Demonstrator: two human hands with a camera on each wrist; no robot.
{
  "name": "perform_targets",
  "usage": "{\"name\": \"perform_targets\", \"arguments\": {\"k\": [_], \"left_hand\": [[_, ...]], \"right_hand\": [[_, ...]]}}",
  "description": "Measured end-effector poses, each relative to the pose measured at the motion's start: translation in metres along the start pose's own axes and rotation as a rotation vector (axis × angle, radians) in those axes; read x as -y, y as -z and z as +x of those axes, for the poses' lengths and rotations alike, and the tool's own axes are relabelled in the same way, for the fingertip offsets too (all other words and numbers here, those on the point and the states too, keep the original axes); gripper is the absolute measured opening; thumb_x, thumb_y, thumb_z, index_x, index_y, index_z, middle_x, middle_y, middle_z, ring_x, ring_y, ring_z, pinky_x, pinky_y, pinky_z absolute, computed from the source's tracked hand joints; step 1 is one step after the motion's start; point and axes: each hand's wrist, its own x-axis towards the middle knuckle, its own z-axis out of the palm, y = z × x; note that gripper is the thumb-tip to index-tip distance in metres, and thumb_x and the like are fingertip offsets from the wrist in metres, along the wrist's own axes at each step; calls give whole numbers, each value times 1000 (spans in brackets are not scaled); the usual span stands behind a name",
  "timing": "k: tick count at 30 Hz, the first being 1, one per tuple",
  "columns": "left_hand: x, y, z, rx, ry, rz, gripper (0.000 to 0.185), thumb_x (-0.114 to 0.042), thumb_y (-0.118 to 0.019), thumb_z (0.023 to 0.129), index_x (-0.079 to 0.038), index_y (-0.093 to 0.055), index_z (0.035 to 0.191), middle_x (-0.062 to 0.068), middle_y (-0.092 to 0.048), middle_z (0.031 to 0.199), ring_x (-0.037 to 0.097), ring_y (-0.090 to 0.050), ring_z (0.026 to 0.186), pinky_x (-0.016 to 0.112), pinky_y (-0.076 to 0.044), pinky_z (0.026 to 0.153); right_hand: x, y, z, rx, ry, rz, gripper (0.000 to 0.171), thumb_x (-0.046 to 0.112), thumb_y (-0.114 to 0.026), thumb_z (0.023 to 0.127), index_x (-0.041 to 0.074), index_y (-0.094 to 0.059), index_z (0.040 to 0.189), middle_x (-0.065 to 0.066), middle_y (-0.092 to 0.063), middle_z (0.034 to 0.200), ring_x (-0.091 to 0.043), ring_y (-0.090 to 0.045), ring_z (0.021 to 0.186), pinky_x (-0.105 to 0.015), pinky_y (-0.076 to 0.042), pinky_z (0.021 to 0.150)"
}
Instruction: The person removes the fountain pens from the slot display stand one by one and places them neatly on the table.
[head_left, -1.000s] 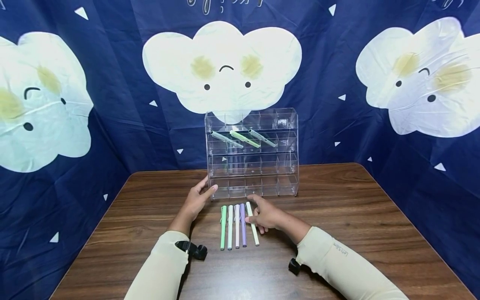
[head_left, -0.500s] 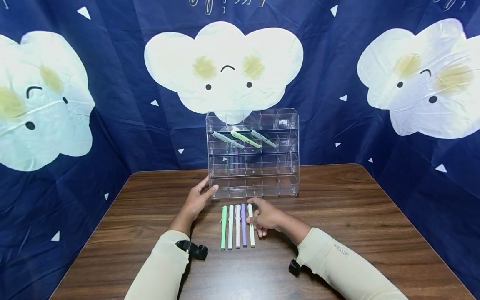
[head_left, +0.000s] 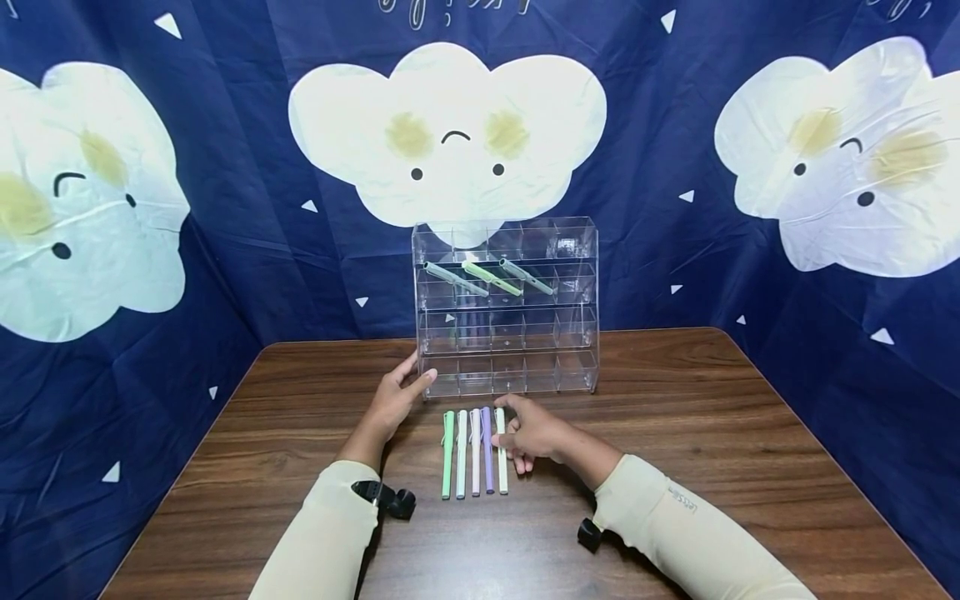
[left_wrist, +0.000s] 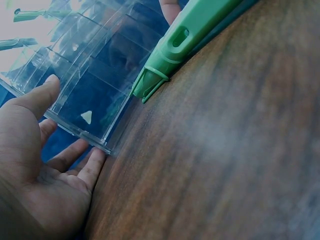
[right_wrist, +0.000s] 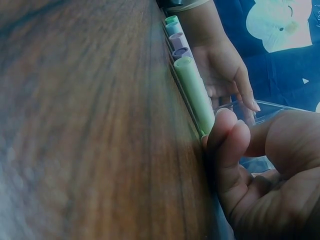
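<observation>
My left hand (head_left: 390, 404) grips the lower left edge of a clear tiered rack (head_left: 506, 365), thumb in front and fingers along the side. At the rack's foot my right hand (head_left: 536, 432) pinches a pale green pen (head_left: 502, 475), the last on the right in a row on the table. The thumb crosses that pen, the index finger reaches its far end and the other fingers curl beside it. To its left lie a purple pen (head_left: 488, 467), a pale pink pen (head_left: 475, 467), a whitish mint pen (head_left: 461, 462) and a green pen (head_left: 447, 458).
On the rack's second tier from the top lean a grey-blue pen (head_left: 456, 279), a lime green pen (head_left: 491, 278) and a grey-green pen (head_left: 527, 277). The rack stands near the back of the brown wooden table (head_left: 675, 417). Blue cloth (head_left: 645, 275) with clouds hangs behind.
The pale green pen has turned from a slant to nearly parallel with the row, its near end shifting left. Over the last half second hardly anything moves. The left hand stays on the rack.
</observation>
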Motion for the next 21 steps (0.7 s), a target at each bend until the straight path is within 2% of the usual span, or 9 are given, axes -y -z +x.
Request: {"name": "perform_targets", "arguments": {"k": [11, 17, 21], "left_hand": [[-1, -2, -1, -4, 3, 11, 73, -34, -72, 108, -21, -39, 172, 20, -48, 169, 38, -50, 156, 54, -43, 126], [-2, -1, -1, 0, -4, 11, 75, -35, -73, 107, -21, -38, 172, 21, -47, 170, 39, -49, 156, 54, -43, 126], [-1, 0, -1, 0, -2, 9, 74, -35, -72, 108, -21, -37, 172, 22, -46, 170, 40, -47, 157, 55, -42, 127]], "right_hand": [[4, 2, -4, -5, 27, -45, 87, 7, -77, 101, -1, -23, 169, -8, -62, 71, -14, -59, 44, -26, -50, 40], [11, 8, -7, -51, 68, -104, 83, 8, -80, 98, -3, -32, 165, -6, -60, 70, -13, -53, 42, -24, -45, 39], [16, 11, -7, -50, 77, -125, 79, 9, -81, 98, -4, -37, 162, -6, -60, 70, -13, -51, 41, -23, -42, 38]]}}
